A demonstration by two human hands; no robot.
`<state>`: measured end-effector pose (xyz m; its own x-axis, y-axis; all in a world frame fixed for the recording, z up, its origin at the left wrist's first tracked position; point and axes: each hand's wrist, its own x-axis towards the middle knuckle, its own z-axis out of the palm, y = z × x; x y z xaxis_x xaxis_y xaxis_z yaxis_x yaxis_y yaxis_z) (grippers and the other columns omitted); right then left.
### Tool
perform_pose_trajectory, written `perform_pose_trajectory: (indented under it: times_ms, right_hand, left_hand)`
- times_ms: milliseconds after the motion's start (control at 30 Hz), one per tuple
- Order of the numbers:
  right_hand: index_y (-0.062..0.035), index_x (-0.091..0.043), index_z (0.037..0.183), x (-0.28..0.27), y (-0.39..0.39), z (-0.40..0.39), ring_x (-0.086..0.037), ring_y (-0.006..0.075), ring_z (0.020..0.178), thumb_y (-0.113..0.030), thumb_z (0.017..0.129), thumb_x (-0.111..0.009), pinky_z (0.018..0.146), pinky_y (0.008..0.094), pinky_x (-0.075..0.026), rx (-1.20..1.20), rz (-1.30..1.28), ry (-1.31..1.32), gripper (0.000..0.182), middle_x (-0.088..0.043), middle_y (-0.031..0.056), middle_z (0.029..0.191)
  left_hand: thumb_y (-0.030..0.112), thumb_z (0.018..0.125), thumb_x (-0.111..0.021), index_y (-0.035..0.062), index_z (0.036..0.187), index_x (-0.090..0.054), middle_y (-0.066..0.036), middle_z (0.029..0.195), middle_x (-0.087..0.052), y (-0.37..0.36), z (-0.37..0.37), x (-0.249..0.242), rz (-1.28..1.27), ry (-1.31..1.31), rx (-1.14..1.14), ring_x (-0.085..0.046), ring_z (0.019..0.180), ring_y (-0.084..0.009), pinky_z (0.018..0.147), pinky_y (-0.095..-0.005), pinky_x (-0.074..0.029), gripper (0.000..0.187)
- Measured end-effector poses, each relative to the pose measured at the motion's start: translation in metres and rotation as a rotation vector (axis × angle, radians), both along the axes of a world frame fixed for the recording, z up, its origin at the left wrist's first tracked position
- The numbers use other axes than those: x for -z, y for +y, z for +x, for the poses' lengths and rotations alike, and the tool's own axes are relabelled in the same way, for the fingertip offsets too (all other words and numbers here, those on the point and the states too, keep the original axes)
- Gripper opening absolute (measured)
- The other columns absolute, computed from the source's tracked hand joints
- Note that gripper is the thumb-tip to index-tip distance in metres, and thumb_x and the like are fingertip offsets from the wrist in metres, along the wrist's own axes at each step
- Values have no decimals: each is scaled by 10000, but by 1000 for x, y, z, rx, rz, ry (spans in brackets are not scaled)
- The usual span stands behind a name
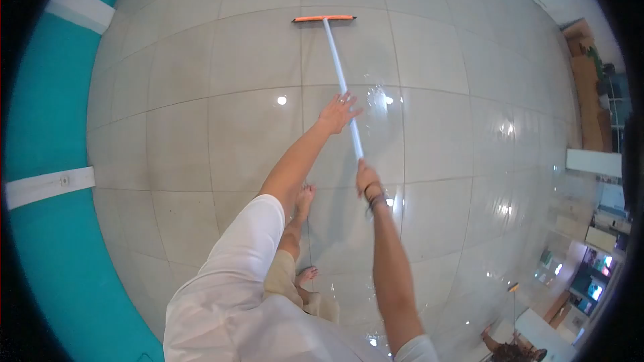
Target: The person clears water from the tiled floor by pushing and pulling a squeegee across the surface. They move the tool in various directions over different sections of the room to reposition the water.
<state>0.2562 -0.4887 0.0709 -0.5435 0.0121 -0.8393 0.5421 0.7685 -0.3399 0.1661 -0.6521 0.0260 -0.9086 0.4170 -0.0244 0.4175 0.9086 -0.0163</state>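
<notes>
A floor squeegee with an orange head and a long pale handle stretches away from me over the tiles. Its head rests on the floor at the top of the view. My right hand, with dark bands at the wrist, is wrapped round the near end of the handle. Farther up, my left hand lies across the handle with its fingers spread out; a ring shows on one finger. Its thumb and palm are hidden, as is how firmly it touches the handle.
Glossy floor tiles carry wet-looking patches and light reflections. A teal wall with white pillars borders the left. Cardboard and shelves stand along the right. At lower right another person is near a second squeegee.
</notes>
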Motion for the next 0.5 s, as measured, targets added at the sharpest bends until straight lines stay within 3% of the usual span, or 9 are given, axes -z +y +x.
perform_pose_trajectory:
  times_ms: [67,167,233,333,367,400,433,467,500]
  right_hand:
    - [32,-517,849,-26,23,76,-520,251,394,-459,821,-166,433,353,-432,64,-16,-50,604,-549,179,624]
    - [23,-519,911,-28,72,213,-453,402,894,-459,821,-150,774,435,-361,7,104,-56,613,-507,267,878]
    - [19,-513,904,-41,113,313,-449,399,893,-410,833,-165,779,439,-350,32,95,36,557,-508,246,902]
    - [40,-496,807,-67,181,472,-534,349,660,-439,823,-239,599,403,-399,137,129,11,544,-522,222,661]
    - [15,-488,734,-62,209,542,-510,230,457,-428,829,-259,439,341,-390,80,160,166,508,-480,133,508]
    - [-37,-451,644,-103,218,570,-429,130,371,-419,832,-286,346,282,-338,462,55,-254,456,-411,38,442]
    - [-2,-479,711,-120,238,622,-505,203,537,-427,818,-292,515,335,-393,439,132,-309,476,-464,91,522]
    - [-69,-418,594,-142,253,667,-383,97,344,-413,829,-310,323,243,-315,484,84,-212,430,-363,-17,421]
    - [-25,-460,609,-179,252,686,-417,130,368,-401,819,-346,346,282,-330,611,183,-273,445,-388,26,418]
  left_hand:
    - [208,566,-659,195,1098,-443,-74,1118,-427,37,29,15,-119,-415,213,-343,1094,-262,954,-378,-220,574]
    - [303,520,-682,176,836,-597,-50,886,-551,89,121,48,-78,-645,414,-437,983,-240,927,-382,-251,351]
    - [337,467,-686,158,674,-621,-53,750,-572,133,214,60,42,-636,561,-504,859,-227,846,-390,-320,281]
    - [391,446,-662,164,601,-608,-47,628,-538,200,353,41,352,-577,721,-517,667,-219,710,-368,-345,281]
    - [410,430,-667,155,605,-607,-43,620,-533,223,401,32,437,-624,718,-511,659,-209,714,-364,-327,314]
    - [436,415,-670,155,610,-607,-40,631,-540,249,452,32,384,-643,787,-510,662,-205,729,-369,-315,347]
    - [449,423,-671,165,617,-607,-37,641,-546,269,494,13,440,-713,780,-514,670,-206,720,-362,-318,350]
    - [442,429,-672,175,622,-608,-42,652,-550,287,532,-3,558,-731,818,-519,685,-214,721,-377,-313,336]
    - [440,432,-673,180,633,-609,-36,658,-551,301,559,-30,585,-839,868,-522,707,-215,727,-384,-310,335]
